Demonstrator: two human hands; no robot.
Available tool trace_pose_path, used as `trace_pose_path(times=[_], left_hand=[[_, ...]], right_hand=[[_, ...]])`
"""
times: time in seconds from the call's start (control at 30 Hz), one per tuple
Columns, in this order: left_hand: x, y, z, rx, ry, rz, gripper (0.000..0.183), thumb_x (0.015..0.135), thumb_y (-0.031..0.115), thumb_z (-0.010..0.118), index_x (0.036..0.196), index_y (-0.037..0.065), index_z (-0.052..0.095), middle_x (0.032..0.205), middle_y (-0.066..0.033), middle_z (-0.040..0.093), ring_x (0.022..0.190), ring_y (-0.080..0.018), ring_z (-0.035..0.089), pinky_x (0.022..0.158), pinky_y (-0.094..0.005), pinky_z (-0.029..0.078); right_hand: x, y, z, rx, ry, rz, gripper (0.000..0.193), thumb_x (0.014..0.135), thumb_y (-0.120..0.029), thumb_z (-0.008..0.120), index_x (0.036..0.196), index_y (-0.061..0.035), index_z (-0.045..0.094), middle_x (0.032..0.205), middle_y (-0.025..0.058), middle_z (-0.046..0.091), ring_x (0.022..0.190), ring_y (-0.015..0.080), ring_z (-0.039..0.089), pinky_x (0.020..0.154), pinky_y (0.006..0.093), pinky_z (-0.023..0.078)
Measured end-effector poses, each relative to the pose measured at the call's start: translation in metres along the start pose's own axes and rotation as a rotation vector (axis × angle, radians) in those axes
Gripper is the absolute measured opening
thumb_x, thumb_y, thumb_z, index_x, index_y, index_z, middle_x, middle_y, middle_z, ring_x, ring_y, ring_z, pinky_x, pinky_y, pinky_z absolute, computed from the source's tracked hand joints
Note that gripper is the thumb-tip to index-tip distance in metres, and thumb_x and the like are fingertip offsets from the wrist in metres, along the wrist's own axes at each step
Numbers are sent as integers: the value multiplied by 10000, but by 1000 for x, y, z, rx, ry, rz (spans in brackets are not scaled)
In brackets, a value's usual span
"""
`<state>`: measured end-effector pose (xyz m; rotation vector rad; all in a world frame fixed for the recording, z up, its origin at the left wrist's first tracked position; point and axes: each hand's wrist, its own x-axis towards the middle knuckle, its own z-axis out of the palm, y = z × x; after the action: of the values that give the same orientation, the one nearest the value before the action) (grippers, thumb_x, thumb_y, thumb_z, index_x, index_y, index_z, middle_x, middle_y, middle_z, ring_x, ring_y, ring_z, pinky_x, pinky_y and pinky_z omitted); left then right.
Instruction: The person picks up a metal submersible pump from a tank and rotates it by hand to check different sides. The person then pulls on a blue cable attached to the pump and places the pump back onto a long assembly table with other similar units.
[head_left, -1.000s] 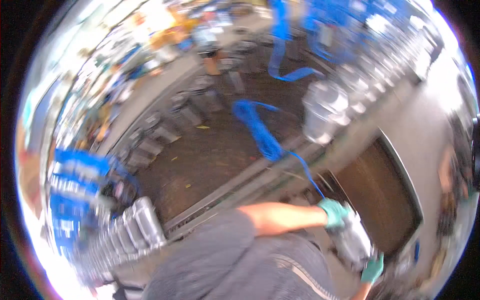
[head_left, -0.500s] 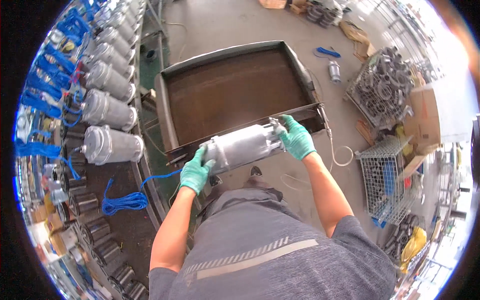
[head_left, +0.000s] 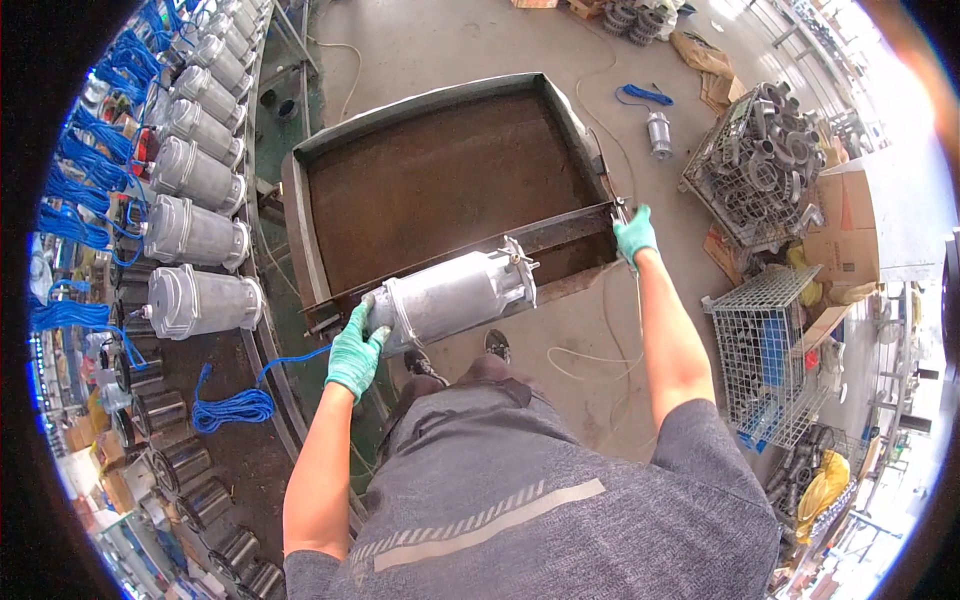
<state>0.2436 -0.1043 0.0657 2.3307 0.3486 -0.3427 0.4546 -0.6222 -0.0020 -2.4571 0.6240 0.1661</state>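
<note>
A silver cylindrical pump body lies slanted across the near edge of a shallow metal tank. My left hand, in a green glove, is closed round its left end. A blue cable runs from that end to a coiled bundle on the left. The pump's right end, with its open legs and a small fitting, is untouched. My right hand, also gloved, is at the tank's near right corner, closed round a small metal fitting with a pale hose hanging below it. The fingers partly hide this fitting.
A row of similar pump bodies with blue cables lines the bench at left. Shiny metal cylinders stand nearer. On the right are a wire basket of metal castings, a cardboard box and another wire cage. One pump stands on the floor.
My right hand has let go of the pump's right end and moved right to the fitting at the tank corner. My left hand stays on the pump. The view has shifted slightly.
</note>
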Motion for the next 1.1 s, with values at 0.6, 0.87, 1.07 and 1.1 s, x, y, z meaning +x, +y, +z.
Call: trace_pose_path(times=[0.6, 0.87, 1.07, 1.1], left_hand=[[-4, -6, 14, 0, 61, -50, 691, 973, 315, 696, 1586, 237, 386, 1231, -302, 657, 1108, -465, 653, 949, -483, 518], [-3, -2, 7, 35, 25, -86, 696, 950, 337, 719, 1571, 251, 416, 1172, -292, 685, 1062, -460, 668, 924, -493, 520], [-6, 3, 3, 2, 4, -113, 683, 938, 331, 734, 1553, 245, 450, 1130, -283, 698, 1007, -448, 682, 895, -476, 526], [-5, -1, 5, -33, 14, -96, 677, 925, 303, 752, 1537, 207, 478, 1134, -276, 702, 1005, -428, 692, 898, -455, 529]], right_hand=[[-176, -167, -38, -142, -317, -902, 180, 910, -171, 699, 978, -36, 600, 847, 225, 681, 790, 435, 667, 669, 477, 536], [-175, -183, -20, -382, -333, -875, 282, 831, -246, 770, 948, -67, 587, 845, 187, 696, 827, 410, 691, 714, 497, 542], [-177, -185, -19, -393, -385, -868, 292, 837, -257, 749, 962, -71, 562, 826, 183, 693, 804, 398, 694, 690, 509, 539], [-178, -184, -16, -457, -320, -904, 272, 851, -268, 729, 950, -76, 563, 812, 174, 693, 784, 397, 695, 676, 510, 539]])
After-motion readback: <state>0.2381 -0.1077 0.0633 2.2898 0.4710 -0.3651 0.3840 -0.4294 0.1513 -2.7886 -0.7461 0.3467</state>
